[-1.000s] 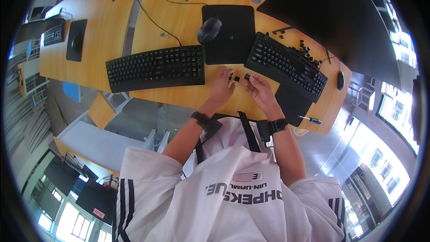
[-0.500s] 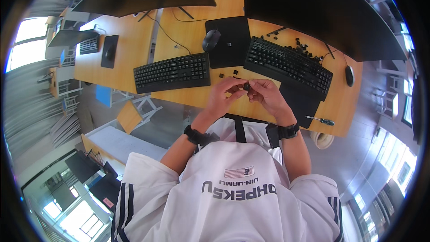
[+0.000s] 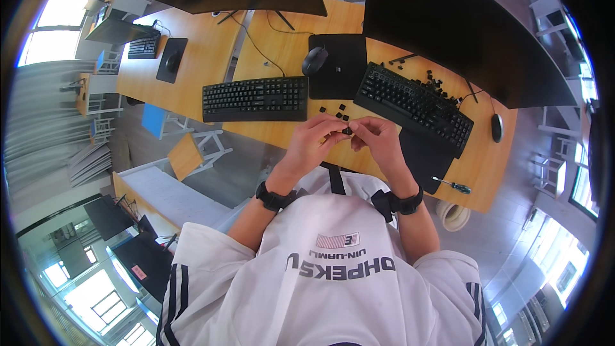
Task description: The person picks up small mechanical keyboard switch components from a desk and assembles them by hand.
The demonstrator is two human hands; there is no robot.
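Close to the table's near edge, my left hand [image 3: 309, 146] and my right hand [image 3: 382, 144] meet fingertip to fingertip. Both are closed in a pinch around a small black keycap [image 3: 348, 131], partly hidden by the fingers. Just beyond the fingertips, several loose black keycaps [image 3: 343, 107] lie on the wood. A black keyboard [image 3: 410, 99] sits beyond my right hand, with a heap of loose keycaps [image 3: 435, 82] along its far side. Another black keyboard [image 3: 255, 99] rests to the left, beyond my left hand.
A black mouse [image 3: 314, 61] and one small piece [image 3: 338, 70] sit on a dark mouse pad [image 3: 349, 83]. A screwdriver [image 3: 453, 185] lies by the right edge of the wooden table [image 3: 487, 166]. Large monitors [image 3: 461, 32] stand at the back. Another mouse [image 3: 497, 128] is far right.
The whole view has shifted slightly. My hands stay together on the keycap, with the fingers turned a little; more of the loose keycaps beyond the fingertips now shows.
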